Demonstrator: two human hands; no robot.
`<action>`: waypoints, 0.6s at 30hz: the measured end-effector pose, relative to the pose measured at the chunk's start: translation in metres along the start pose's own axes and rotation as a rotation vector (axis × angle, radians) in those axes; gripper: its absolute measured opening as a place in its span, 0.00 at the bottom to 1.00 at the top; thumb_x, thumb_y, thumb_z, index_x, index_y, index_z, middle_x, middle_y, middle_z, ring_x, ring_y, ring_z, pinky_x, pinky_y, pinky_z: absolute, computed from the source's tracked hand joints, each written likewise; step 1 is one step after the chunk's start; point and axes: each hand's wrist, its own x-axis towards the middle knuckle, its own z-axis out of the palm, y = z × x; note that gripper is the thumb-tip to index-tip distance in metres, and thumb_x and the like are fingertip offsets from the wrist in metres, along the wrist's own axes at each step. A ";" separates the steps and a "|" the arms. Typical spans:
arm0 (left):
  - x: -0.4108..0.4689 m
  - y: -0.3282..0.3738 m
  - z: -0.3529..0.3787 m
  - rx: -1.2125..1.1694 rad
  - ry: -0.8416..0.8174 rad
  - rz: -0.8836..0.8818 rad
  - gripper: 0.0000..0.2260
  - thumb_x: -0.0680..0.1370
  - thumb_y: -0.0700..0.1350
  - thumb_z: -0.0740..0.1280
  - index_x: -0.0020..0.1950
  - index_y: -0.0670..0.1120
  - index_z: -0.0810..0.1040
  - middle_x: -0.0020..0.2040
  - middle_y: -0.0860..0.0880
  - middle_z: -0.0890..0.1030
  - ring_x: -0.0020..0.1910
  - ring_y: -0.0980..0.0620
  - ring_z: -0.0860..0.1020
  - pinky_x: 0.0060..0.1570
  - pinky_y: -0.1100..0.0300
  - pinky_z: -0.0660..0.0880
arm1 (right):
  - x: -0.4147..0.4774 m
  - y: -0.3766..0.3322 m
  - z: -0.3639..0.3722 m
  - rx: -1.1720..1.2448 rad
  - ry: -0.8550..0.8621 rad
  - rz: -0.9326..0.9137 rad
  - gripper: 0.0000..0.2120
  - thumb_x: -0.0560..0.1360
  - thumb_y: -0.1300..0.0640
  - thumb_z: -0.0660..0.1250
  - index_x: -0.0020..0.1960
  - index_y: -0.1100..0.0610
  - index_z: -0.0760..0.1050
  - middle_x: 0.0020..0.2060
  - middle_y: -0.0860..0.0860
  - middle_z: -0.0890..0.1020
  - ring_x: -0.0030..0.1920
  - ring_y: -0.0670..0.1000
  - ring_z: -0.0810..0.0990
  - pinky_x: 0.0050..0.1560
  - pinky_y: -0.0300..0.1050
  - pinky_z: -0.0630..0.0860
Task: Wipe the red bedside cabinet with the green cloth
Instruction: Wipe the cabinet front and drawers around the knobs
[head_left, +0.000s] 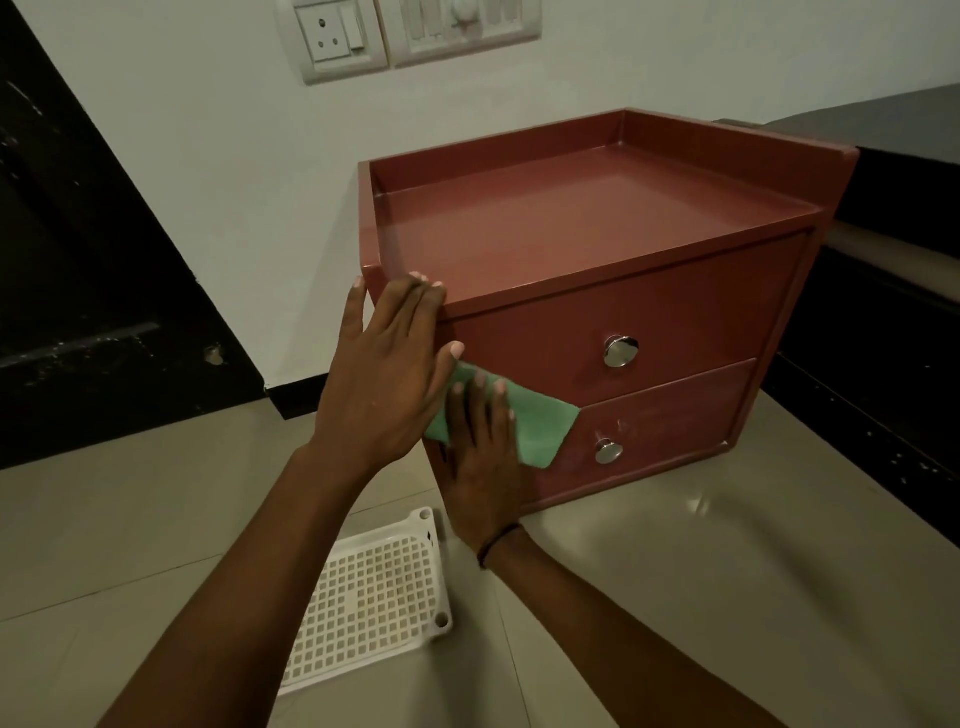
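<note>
The red bedside cabinet (597, 234) stands on the floor against the wall, with a rimmed top and two drawers with round metal knobs. My left hand (384, 374) lies flat on its near left corner, fingers spread over the top edge. My right hand (480, 462) presses the green cloth (540, 423) flat against the cabinet front, at the left end where the two drawers meet. Part of the cloth is hidden under both hands.
A white perforated plastic tray (374, 597) lies on the tiled floor below my arms. A dark door (78, 260) is at the left. A socket and switch panel (410, 31) are on the wall above. Dark furniture (893, 312) stands right of the cabinet.
</note>
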 end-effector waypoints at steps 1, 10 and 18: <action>0.000 0.000 0.000 0.004 0.000 0.003 0.25 0.85 0.54 0.52 0.77 0.40 0.66 0.74 0.43 0.71 0.78 0.47 0.61 0.79 0.42 0.48 | -0.011 0.007 0.002 -0.034 -0.045 -0.058 0.35 0.83 0.47 0.59 0.81 0.53 0.43 0.81 0.52 0.46 0.80 0.58 0.50 0.77 0.59 0.58; 0.000 0.004 0.003 0.062 -0.004 -0.015 0.28 0.83 0.55 0.57 0.77 0.39 0.65 0.75 0.42 0.70 0.79 0.45 0.60 0.79 0.40 0.45 | 0.003 0.030 -0.016 0.094 0.073 0.391 0.30 0.83 0.59 0.53 0.81 0.60 0.44 0.81 0.57 0.45 0.81 0.58 0.44 0.79 0.60 0.52; -0.005 0.022 0.017 0.255 -0.020 0.024 0.45 0.75 0.55 0.71 0.82 0.38 0.51 0.81 0.37 0.56 0.82 0.39 0.51 0.77 0.39 0.39 | -0.081 0.049 0.005 0.171 -0.061 0.541 0.26 0.84 0.53 0.44 0.81 0.56 0.45 0.81 0.52 0.47 0.81 0.52 0.45 0.78 0.57 0.56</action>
